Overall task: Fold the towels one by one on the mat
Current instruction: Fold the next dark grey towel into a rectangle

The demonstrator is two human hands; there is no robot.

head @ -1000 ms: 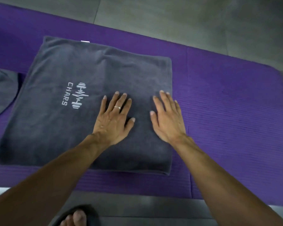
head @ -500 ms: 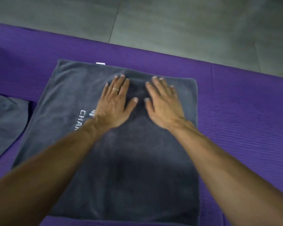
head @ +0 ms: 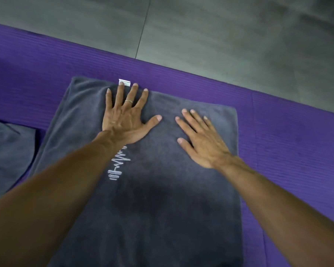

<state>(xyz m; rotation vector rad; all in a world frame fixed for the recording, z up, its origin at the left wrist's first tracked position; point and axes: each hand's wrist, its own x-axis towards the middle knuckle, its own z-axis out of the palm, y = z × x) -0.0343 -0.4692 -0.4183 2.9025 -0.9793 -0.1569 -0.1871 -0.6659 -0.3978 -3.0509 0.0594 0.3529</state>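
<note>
A dark grey folded towel [head: 162,199] with a white waveform logo [head: 118,164] lies flat on the purple mat [head: 289,132]. My left hand [head: 123,120], wearing a ring, presses flat on the towel's far edge, fingers spread, fingertips beside a small white tag [head: 124,82]. My right hand [head: 201,139] lies flat on the towel's far right part, fingers straight and spread. Part of the logo is hidden under my left forearm.
A second grey towel [head: 8,149] lies bunched on the mat at the left edge. Grey tiled floor [head: 220,35] runs beyond the mat's far edge. Bare purple mat stretches to the right of the towel.
Both hands have slid away from me across the towel, from its middle to its far edge, and have spread apart. The view has tilted closer over the towel.
</note>
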